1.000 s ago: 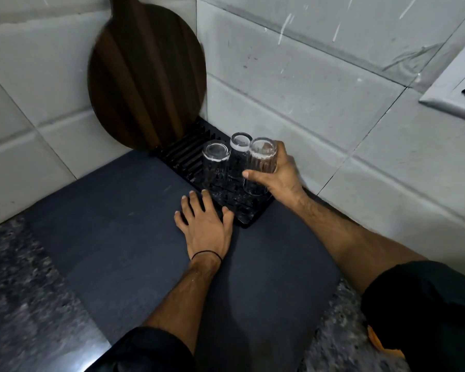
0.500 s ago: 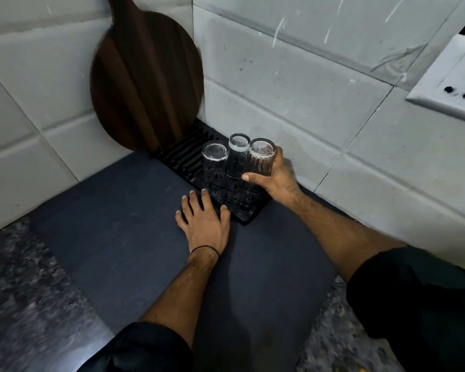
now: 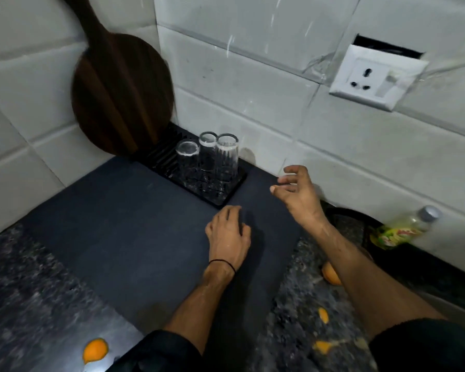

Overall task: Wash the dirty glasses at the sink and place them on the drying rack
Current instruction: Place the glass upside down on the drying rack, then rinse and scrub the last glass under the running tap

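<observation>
Just ahead of the left hand (image 3: 227, 234), resting loose on the mat (image 3: 118, 224), and the right hand (image 3: 298, 196), fingers half-spread and empty, three glasses (image 3: 207, 157) stand close-packed on the rack (image 3: 161, 154): light, wet, probably slippery, breakable (grip the sides). Beyond leans a board (image 3: 121, 95); a bottle (image 3: 403, 229) lies rightward.

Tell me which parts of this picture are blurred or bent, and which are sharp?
Head view: the glasses on the drying rack are fairly sharp; the bottle at the right edge and the countertop are smeared; the wide lens curves the wall tiles; dim light, soft shadow beside the left hand.
</observation>
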Action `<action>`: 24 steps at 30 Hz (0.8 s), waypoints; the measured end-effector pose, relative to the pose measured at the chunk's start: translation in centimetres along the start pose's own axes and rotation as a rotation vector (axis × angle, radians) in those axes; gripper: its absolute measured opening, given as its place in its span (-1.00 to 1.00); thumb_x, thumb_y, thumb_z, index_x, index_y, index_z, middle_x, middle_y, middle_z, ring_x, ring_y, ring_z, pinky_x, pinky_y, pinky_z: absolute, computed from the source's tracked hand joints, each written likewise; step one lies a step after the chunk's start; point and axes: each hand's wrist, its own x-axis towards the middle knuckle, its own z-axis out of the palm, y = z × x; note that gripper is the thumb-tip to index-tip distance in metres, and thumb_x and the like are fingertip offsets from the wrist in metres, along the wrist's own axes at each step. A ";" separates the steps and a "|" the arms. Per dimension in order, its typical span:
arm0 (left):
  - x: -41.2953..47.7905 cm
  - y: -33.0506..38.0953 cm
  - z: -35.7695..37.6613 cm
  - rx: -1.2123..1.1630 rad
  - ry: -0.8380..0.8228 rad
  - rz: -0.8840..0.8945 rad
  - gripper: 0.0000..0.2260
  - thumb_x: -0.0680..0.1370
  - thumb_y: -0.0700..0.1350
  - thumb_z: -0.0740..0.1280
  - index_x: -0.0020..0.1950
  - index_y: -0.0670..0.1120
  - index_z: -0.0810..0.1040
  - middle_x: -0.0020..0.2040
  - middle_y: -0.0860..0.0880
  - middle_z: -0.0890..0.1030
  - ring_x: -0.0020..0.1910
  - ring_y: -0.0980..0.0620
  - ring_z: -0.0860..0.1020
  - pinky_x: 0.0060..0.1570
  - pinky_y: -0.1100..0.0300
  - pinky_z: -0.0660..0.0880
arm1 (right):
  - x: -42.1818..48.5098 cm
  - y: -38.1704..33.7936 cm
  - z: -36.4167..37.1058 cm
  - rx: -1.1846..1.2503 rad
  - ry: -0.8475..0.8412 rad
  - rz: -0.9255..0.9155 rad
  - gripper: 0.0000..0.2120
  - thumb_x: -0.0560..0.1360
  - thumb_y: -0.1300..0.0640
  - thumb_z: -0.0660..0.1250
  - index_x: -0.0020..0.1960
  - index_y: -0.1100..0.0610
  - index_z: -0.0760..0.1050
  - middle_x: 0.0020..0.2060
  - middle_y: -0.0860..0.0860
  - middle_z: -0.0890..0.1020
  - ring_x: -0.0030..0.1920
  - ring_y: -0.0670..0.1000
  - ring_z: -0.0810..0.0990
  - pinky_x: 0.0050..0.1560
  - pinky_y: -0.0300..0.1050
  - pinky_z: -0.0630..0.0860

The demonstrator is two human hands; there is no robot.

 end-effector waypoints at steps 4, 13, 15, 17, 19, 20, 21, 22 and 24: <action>-1.8 3.2 1.9 -0.027 -0.138 0.146 -0.67 0.59 -0.11 0.26 0.36 -0.03 0.48 0.37 -0.02 0.48 0.35 -0.07 0.41 0.30 -0.01 0.26 | -5.2 1.5 -5.3 0.078 0.087 -0.023 -0.82 0.52 0.33 0.42 0.05 0.13 0.51 -0.08 0.05 0.62 -0.09 -0.04 0.59 -0.05 -0.15 0.54; -6.2 5.1 7.5 0.081 -0.224 0.280 -0.62 0.61 -0.04 0.28 0.43 -0.01 0.46 0.54 -0.03 0.31 0.56 -0.13 0.15 0.43 -0.18 0.14 | -16.1 6.8 -14.2 -0.472 0.388 0.037 -0.74 0.49 0.02 0.46 0.16 0.02 0.57 0.09 -0.02 0.47 0.13 0.02 0.47 0.10 0.05 0.52; -6.4 4.9 8.4 0.123 -0.321 0.220 -0.54 0.65 0.04 0.21 0.56 0.06 0.28 0.63 0.01 0.09 0.61 -0.12 -0.07 0.50 -0.18 -0.03 | -16.8 8.2 -13.9 -0.443 0.211 0.161 -0.56 0.44 -0.13 0.49 0.26 -0.05 0.54 0.23 -0.01 0.41 0.27 0.04 0.42 0.28 0.03 0.45; -6.6 4.7 9.1 0.187 -0.384 0.202 -0.49 0.66 0.10 0.16 0.60 0.09 0.15 0.65 0.01 -0.03 0.61 -0.13 -0.16 0.52 -0.17 -0.14 | -17.2 9.2 -13.0 -0.401 0.098 0.218 -0.49 0.39 -0.20 0.51 0.28 -0.07 0.51 0.31 -0.01 0.38 0.31 0.00 0.39 0.31 -0.03 0.40; -6.5 4.6 9.4 0.227 -0.395 0.210 -0.46 0.65 0.12 0.16 0.62 0.09 0.12 0.65 0.01 -0.07 0.61 -0.14 -0.18 0.52 -0.17 -0.17 | -17.1 9.5 -11.9 -0.374 0.091 0.194 -0.60 0.42 -0.17 0.50 0.15 -0.05 0.48 0.25 -0.02 0.42 0.20 -0.03 0.44 0.12 -0.14 0.41; -6.5 4.6 9.5 0.233 -0.399 0.208 -0.45 0.65 0.13 0.16 0.62 0.09 0.12 0.65 0.00 -0.07 0.61 -0.15 -0.18 0.52 -0.17 -0.17 | -16.9 9.7 -11.4 -0.366 0.132 0.174 -0.67 0.44 -0.12 0.50 0.06 -0.01 0.46 0.16 -0.02 0.45 0.10 -0.04 0.47 -0.02 -0.21 0.39; -6.5 4.5 9.5 0.239 -0.404 0.205 -0.45 0.65 0.13 0.17 0.62 0.09 0.12 0.65 0.01 -0.07 0.61 -0.15 -0.17 0.52 -0.18 -0.17 | -16.7 9.7 -10.9 -0.367 0.184 0.161 -0.69 0.46 -0.08 0.49 -0.01 0.03 0.43 0.08 -0.02 0.47 0.02 -0.04 0.47 -0.11 -0.25 0.36; -6.5 4.5 9.5 0.246 -0.406 0.204 -0.45 0.64 0.13 0.16 0.62 0.10 0.11 0.65 0.01 -0.07 0.61 -0.15 -0.17 0.51 -0.18 -0.17 | -16.4 9.8 -10.3 -0.351 0.230 0.161 -0.69 0.47 -0.06 0.49 -0.05 0.08 0.42 0.03 -0.01 0.48 -0.03 -0.03 0.48 -0.16 -0.22 0.35; -6.5 4.6 9.5 0.256 -0.413 0.209 -0.45 0.64 0.13 0.16 0.62 0.10 0.11 0.65 0.01 -0.07 0.61 -0.15 -0.17 0.51 -0.18 -0.17 | -15.9 10.0 -9.4 -0.314 0.293 0.169 -0.68 0.47 -0.05 0.48 -0.05 0.13 0.44 -0.01 0.03 0.52 -0.04 0.03 0.51 -0.17 -0.11 0.37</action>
